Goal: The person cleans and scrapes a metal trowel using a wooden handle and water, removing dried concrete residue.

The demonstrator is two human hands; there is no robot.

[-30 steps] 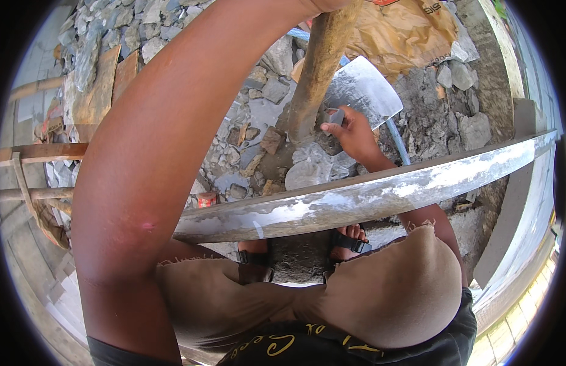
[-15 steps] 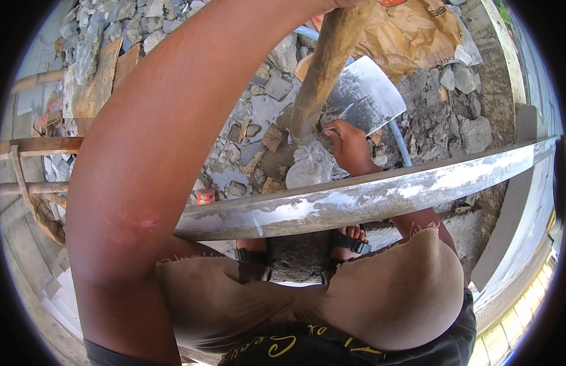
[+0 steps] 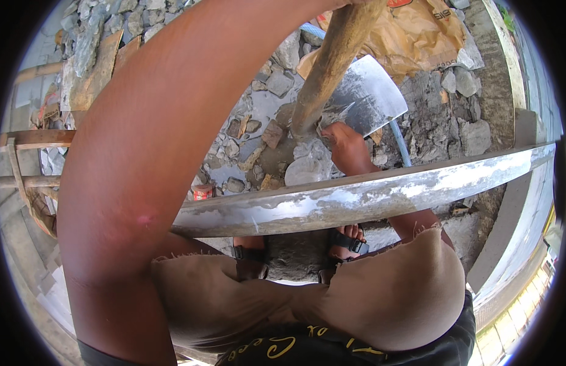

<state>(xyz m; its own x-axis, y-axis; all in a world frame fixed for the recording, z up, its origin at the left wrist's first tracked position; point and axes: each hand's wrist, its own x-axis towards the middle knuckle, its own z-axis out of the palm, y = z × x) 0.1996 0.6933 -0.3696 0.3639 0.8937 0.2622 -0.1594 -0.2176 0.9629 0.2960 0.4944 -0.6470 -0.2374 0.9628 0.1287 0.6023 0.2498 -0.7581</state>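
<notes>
My left arm reaches across to the top edge, where only a sliver of my left hand [image 3: 347, 2] shows, closed on a thick wooden handle [image 3: 332, 64]. The handle slants down, its lower end standing in wet grey muck among the stones. Beside that end is my right hand [image 3: 349, 146], past the painted beam, with its fingers curled together; what they pinch is too small to make out. Just beyond its fingers lies a broad grey metal blade [image 3: 371, 94], whose narrow side points toward the hand. A crumpled clear plastic piece [image 3: 308, 163] sits below the handle's end.
A long beam with flaking white paint [image 3: 356, 198] crosses in front of my knees. Broken stones [image 3: 280, 83] and rubble cover the ground. A brown paper sack [image 3: 417, 36] lies at the far right, and a blue pipe [image 3: 400, 143] runs under the blade. Boards [image 3: 39, 139] stand left.
My left forearm has shifted slightly left, and the upper part of the wooden handle appears a little farther right. My right hand stays nearly in place by the blade.
</notes>
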